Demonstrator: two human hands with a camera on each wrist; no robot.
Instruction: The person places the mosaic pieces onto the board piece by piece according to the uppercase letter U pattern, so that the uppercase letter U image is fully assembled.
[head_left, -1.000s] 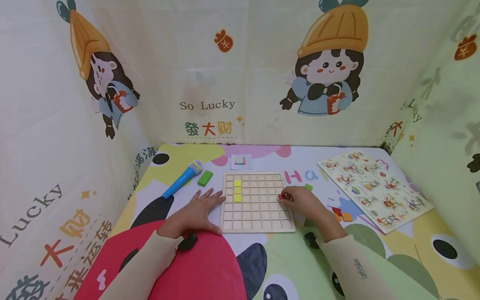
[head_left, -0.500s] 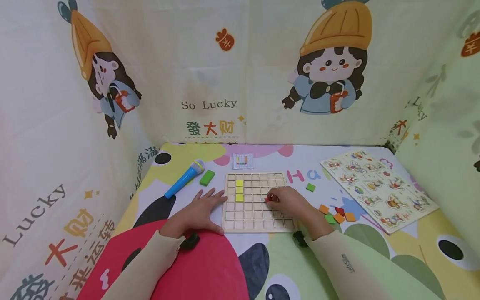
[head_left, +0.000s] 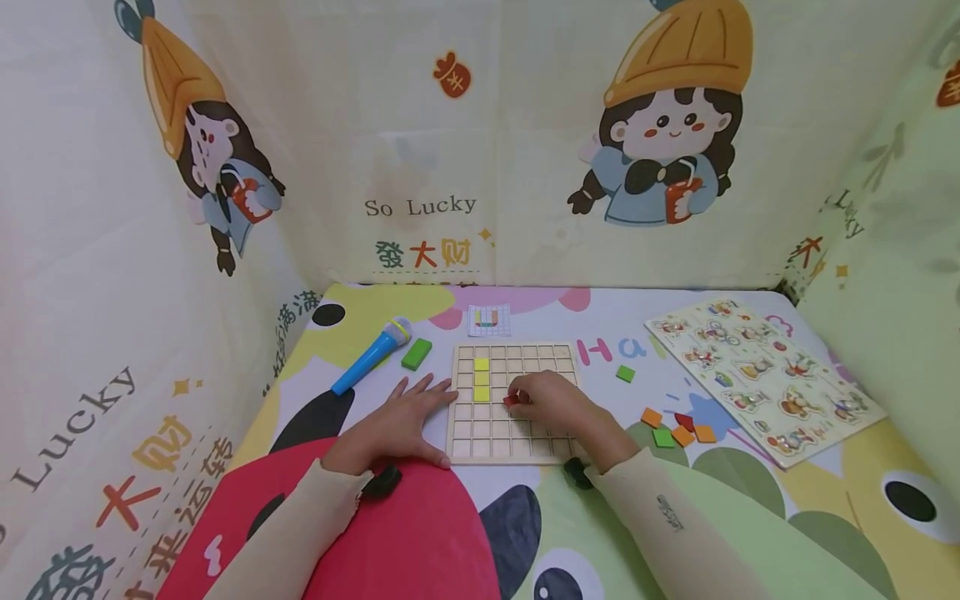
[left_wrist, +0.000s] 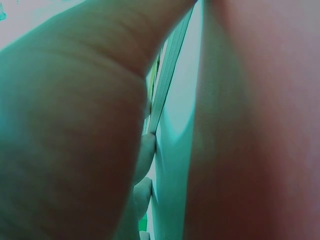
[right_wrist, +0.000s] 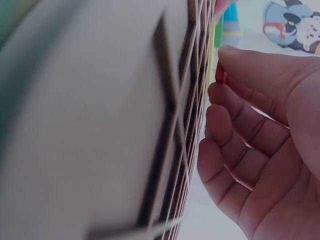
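Note:
My right hand pinches a small red tile between thumb and index finger, over the middle of a wooden grid board. The right wrist view shows the red tile edge-on between the fingertips. Three yellow tiles sit in one column of the board, just left of the red one. My left hand lies with fingers spread on the table, its fingertips and thumb touching the board's left edge. In the left wrist view the hand fills most of the picture.
A blue toy microphone and a green block lie to the left. Behind the board is a small pattern card. Loose orange, green and red tiles lie at the right, near a picture puzzle board. One green tile lies apart.
My right hand has moved left with the red tile, from the board's right edge to near its middle. The left hand stays on the board's left edge.

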